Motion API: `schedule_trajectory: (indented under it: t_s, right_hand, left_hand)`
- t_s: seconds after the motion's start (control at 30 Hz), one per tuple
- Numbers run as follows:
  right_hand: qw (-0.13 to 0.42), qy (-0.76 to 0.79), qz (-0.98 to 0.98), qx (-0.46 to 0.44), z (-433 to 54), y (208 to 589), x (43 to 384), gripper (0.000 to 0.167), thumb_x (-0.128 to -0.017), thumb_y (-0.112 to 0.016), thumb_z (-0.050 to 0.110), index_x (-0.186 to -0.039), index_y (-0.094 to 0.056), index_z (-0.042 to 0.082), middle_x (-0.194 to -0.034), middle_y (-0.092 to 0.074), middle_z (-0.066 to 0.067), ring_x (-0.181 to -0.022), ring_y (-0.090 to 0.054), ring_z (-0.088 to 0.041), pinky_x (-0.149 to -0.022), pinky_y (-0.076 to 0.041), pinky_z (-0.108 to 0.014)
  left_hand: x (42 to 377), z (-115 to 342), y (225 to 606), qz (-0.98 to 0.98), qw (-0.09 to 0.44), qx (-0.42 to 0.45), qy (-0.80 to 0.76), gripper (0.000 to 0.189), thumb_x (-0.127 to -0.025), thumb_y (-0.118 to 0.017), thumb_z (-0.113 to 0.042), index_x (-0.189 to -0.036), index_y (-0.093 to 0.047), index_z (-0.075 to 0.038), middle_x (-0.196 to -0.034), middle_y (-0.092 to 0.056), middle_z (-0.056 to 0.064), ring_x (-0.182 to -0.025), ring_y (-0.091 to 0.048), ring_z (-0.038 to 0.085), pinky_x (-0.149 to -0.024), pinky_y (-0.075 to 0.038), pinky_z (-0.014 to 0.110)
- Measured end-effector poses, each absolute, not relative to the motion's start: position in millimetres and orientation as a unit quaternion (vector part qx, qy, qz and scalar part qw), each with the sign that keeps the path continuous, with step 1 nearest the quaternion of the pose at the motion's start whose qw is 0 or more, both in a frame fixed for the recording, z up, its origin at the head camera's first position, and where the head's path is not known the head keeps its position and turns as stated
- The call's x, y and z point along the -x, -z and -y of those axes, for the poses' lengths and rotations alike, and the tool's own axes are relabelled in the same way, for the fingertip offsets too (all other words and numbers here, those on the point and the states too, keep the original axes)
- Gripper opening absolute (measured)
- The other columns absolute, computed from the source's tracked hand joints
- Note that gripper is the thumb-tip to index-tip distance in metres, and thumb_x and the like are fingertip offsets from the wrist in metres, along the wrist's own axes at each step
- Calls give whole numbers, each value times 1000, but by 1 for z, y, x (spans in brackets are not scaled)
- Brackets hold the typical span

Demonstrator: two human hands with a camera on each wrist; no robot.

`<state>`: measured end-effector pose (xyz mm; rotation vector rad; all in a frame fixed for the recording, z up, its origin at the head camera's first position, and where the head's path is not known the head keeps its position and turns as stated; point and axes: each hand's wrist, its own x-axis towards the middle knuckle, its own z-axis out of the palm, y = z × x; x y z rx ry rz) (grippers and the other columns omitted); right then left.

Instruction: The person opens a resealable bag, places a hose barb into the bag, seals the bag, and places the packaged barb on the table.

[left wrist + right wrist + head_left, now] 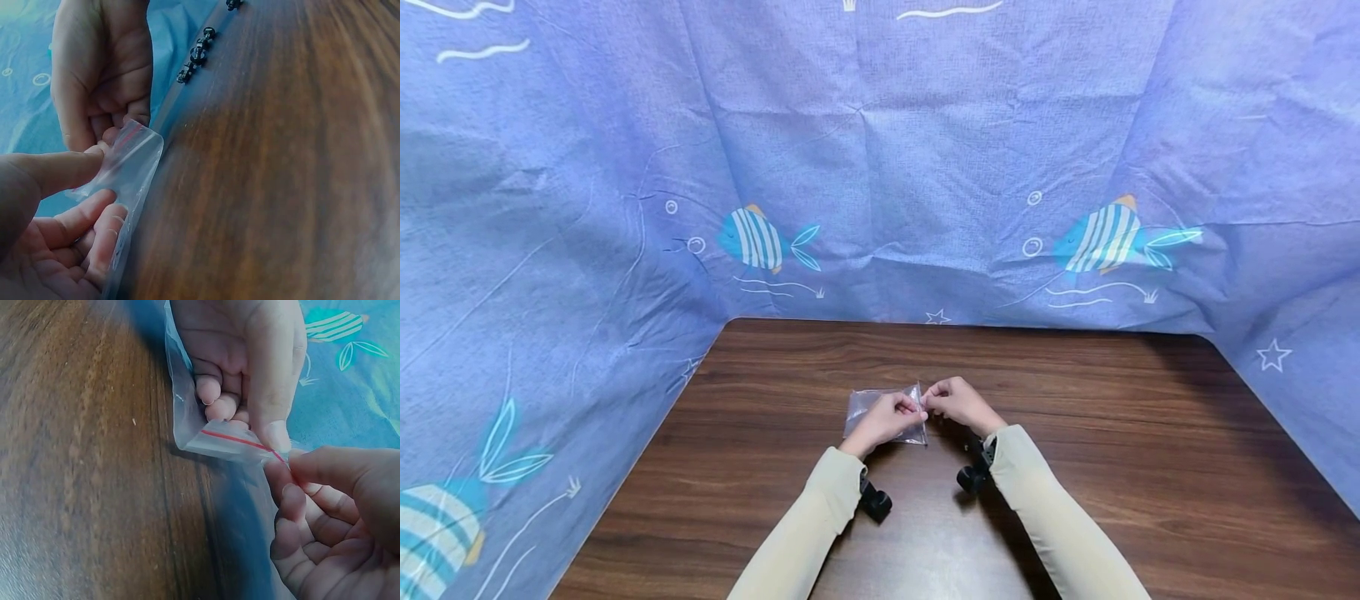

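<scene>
A clear plastic zip bag (859,405) with a red line (234,437) along its closure is held just over the table. My left hand (886,418) reaches across the bag and pinches it near the closure, thumb on top. At the same edge, the thumb and fingers of my right hand (961,403) pinch the bag's corner. The two hands are close together, their fingertips almost meeting. In the left wrist view the bag (136,156) hangs over the left fingers. Whether anything lies inside it, I cannot tell.
A brown wood-grain table (1120,450) lies beneath the hands. A blue fish-print cloth (940,167) hangs behind and at the sides. Each wrist carries a black camera mount, one of them below the left sleeve (876,502). Small black pieces (197,55) show in the left wrist view.
</scene>
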<state>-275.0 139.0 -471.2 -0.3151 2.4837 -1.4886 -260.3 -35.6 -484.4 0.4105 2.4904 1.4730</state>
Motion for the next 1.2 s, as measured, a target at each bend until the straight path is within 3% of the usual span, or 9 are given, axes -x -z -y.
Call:
schedule_trajectory:
  t_s: [0.33, 0.6, 1.2]
  right_hand:
    - [127, 545, -820, 121, -143, 477, 276, 19, -91, -58, 5, -93, -63, -13, -75, -61, -3, -64, -53, -10, -63, -48, -25]
    - [133, 519, -836, 115, -141, 474, 274, 20, -88, -61, 11, -90, -67, -8, -73, -64, 0, -64, -55, -10, -62, -50, -25]
    - [125, 494, -851, 130, -144, 473, 273, 24, -93, -61, 13, -84, -69, -8, -70, -66, -8, -60, -52, -9, -57, -46, -23]
  left_hand:
    - [259, 35, 483, -835, 112, -148, -518, 15, -87, -68, -11, -86, -65, 4, -78, -63, 4, -67, -50, 5, -63, -42, 18]
    - [258, 33, 484, -837, 100, -143, -519, 13, -86, -68, -10, -81, -64, 2, -74, -61, 0, -66, -50, 4, -62, -41, 17]
    - [259, 32, 481, -849, 101, -118, -505, 8, -81, -69, -9, -79, -67, -1, -72, -58, -3, -66, -48, 7, -61, -39, 20]
